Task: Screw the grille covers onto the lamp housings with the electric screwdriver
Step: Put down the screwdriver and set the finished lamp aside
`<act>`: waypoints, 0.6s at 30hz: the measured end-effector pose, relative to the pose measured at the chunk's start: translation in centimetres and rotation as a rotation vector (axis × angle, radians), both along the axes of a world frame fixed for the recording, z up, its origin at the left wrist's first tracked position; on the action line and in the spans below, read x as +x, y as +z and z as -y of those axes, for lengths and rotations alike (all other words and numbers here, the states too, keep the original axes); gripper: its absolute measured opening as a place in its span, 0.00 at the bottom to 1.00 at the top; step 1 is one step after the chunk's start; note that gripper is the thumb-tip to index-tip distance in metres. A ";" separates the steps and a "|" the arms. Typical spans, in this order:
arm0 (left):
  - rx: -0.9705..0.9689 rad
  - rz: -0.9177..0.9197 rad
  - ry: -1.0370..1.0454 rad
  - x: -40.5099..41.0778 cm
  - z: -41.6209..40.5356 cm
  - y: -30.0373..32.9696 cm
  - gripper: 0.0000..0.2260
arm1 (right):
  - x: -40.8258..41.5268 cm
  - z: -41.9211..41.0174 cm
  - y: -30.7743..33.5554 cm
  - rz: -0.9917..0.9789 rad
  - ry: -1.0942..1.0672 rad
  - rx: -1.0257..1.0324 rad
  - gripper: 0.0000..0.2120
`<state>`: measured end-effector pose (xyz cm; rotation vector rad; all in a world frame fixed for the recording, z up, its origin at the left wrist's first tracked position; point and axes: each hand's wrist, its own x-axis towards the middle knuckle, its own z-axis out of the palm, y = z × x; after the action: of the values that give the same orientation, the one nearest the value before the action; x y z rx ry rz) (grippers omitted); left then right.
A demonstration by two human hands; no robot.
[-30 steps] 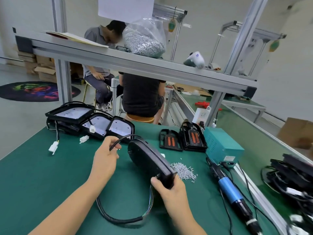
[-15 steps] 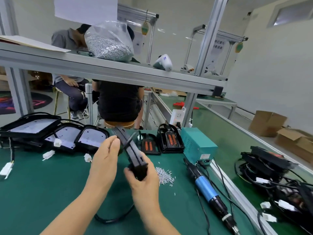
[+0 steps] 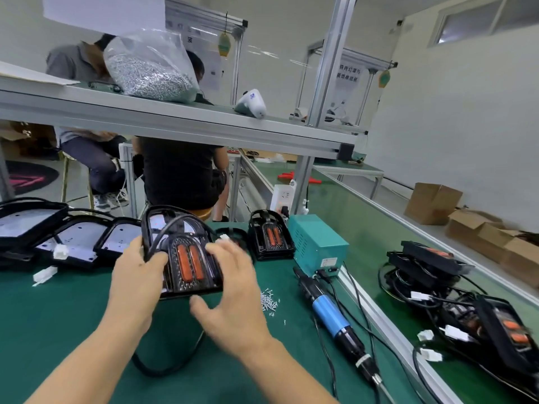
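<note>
A row of black lamp housings with pale inner plates [image 3: 73, 240] lies at the left on the green bench mat [image 3: 58, 316]. The left hand [image 3: 137, 275] grips the left edge of a black arched lamp housing with two orange lenses [image 3: 186, 258], tilted up, arched end pointing away, long axis near to far. The right hand [image 3: 233, 290] hovers beside it, fingers spread, blurred. Loose silver screws [image 3: 269, 298] lie nearby, then the blue-and-black electric screwdriver [image 3: 332, 316], tip toward the viewer.
</note>
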<state>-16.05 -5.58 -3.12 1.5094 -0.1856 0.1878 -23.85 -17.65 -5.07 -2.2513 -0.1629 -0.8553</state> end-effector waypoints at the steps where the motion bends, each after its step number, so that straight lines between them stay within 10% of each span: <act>1: -0.001 0.024 -0.016 0.1 -0.2 0.0 0.16 | 0.0 0.7 0.5 0.051 -0.037 -0.038 0.34; 7: 0.113 0.219 -0.216 -0.5 -0.8 1.9 0.21 | 1.2 4.5 3.8 -0.073 -0.159 -0.173 0.44; 11: 0.055 0.272 -0.351 -0.8 0.1 3.5 0.21 | 1.2 6.4 4.8 -0.317 -0.015 0.146 0.39; 15: 0.005 0.250 -0.466 -0.7 2.1 4.7 0.19 | 0.1 8.0 4.4 -0.348 0.125 0.396 0.13; 18: -0.034 0.194 -0.527 -1.0 4.4 5.7 0.19 | -0.8 9.2 3.7 -0.286 0.212 0.619 0.20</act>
<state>-17.06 -10.01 2.61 1.3590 -0.7204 -0.0859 -24.70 -26.88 -1.38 -1.7066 0.0020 -0.3889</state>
